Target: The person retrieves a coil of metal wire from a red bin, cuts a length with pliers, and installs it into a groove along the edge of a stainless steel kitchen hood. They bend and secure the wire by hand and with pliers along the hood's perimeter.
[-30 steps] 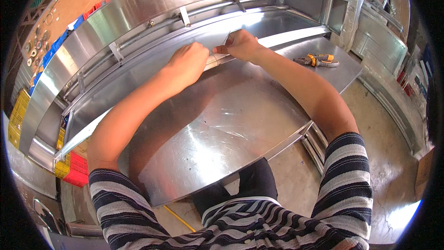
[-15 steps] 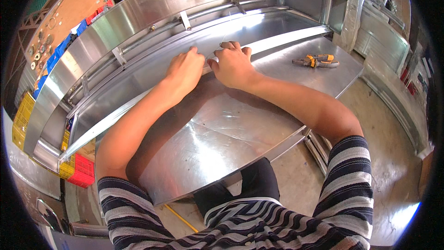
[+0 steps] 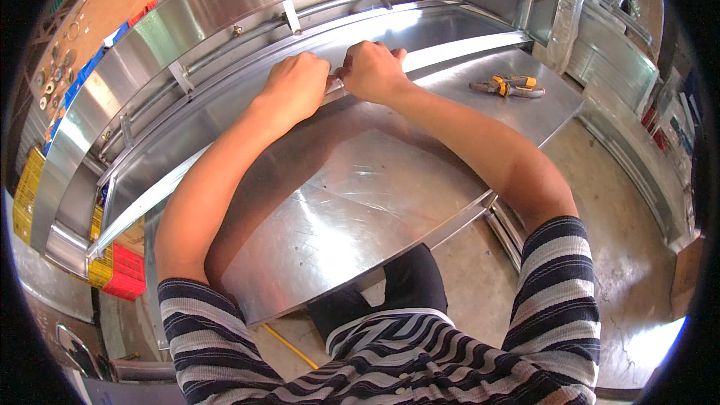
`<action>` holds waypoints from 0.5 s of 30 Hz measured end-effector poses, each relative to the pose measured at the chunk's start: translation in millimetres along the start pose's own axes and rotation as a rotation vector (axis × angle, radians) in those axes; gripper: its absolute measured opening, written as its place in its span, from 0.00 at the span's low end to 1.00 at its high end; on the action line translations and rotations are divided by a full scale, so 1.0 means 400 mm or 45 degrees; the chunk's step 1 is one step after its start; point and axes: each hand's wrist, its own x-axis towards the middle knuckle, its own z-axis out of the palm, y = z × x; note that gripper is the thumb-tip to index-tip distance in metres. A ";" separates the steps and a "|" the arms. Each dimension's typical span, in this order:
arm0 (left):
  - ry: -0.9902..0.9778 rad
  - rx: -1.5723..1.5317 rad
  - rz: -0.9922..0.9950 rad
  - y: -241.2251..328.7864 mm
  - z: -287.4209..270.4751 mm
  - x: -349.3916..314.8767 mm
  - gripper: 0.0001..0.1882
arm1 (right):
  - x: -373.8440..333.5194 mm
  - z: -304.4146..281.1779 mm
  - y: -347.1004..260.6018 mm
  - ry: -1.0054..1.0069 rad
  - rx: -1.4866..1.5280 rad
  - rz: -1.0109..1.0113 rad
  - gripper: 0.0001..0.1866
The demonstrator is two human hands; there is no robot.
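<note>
My left hand (image 3: 298, 84) and my right hand (image 3: 373, 71) are close together over a long bright metal rail (image 3: 465, 48). Both have their fingers curled in, thumb sides facing each other. Whatever lies between the fingertips is too small and covered to make out. Beneath my forearms is a flat, scratched stainless steel sheet (image 3: 352, 187) that reflects light. Pliers (image 3: 510, 87) with yellow and black handles rest on this sheet, to the right of my right hand and apart from it.
Beyond the rail runs a steel trough, with a pipe (image 3: 270, 26) on brackets and a broad curved steel band (image 3: 187, 26) behind it. Yellow and red crates (image 3: 124, 270) stand low at left. Wrapped metal panels (image 3: 615, 67) stand at right, above a concrete floor (image 3: 600, 202).
My right hand's fingers have curled in more, and both hands sit slightly higher in view. A thin wire-like strand seen above the fingers earlier no longer shows. The pliers stay put.
</note>
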 end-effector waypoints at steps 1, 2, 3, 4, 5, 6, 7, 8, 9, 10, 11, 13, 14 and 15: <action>0.033 0.036 0.030 0.001 0.004 0.005 0.14 | -0.006 -0.009 0.006 0.011 -0.046 -0.030 0.15; 0.065 0.075 0.061 -0.001 0.012 0.010 0.16 | -0.012 -0.022 0.012 0.024 -0.090 -0.059 0.15; 0.093 0.118 0.083 -0.008 0.012 0.008 0.17 | -0.019 -0.043 0.008 -0.032 -0.070 -0.080 0.15; 0.082 0.111 0.083 -0.013 0.009 0.006 0.17 | -0.027 -0.071 0.009 -0.088 -0.051 -0.101 0.16; 0.077 0.101 0.085 -0.006 0.005 0.006 0.18 | -0.036 -0.097 0.015 -0.142 -0.036 -0.120 0.16; 0.070 0.092 0.086 -0.001 0.002 0.007 0.18 | -0.041 -0.113 0.021 -0.140 0.021 -0.100 0.16; 0.065 0.084 0.071 -0.002 0.008 0.010 0.18 | -0.043 -0.125 0.025 -0.138 0.080 -0.082 0.17; 0.062 0.079 0.059 0.000 0.013 0.018 0.19 | -0.045 -0.133 0.028 -0.132 0.139 -0.062 0.17; 0.057 0.075 0.046 0.001 0.017 0.022 0.19 | -0.041 -0.128 0.033 -0.130 0.081 -0.081 0.17; 0.053 0.089 0.037 -0.001 0.019 0.023 0.19 | -0.034 -0.110 0.043 -0.130 0.025 -0.102 0.17; 0.053 0.095 0.039 0.006 0.019 0.030 0.19 | -0.029 -0.098 0.059 -0.125 -0.041 -0.111 0.17; 0.030 0.111 0.018 0.016 0.016 0.031 0.19 | -0.027 -0.055 0.085 0.012 -0.154 -0.243 0.17; 0.013 0.116 -0.001 0.023 0.010 0.031 0.19 | -0.033 -0.044 0.087 0.076 -0.207 -0.312 0.17; -0.004 0.120 -0.020 0.028 0.004 0.033 0.19 | -0.031 -0.039 0.089 0.099 -0.219 -0.327 0.17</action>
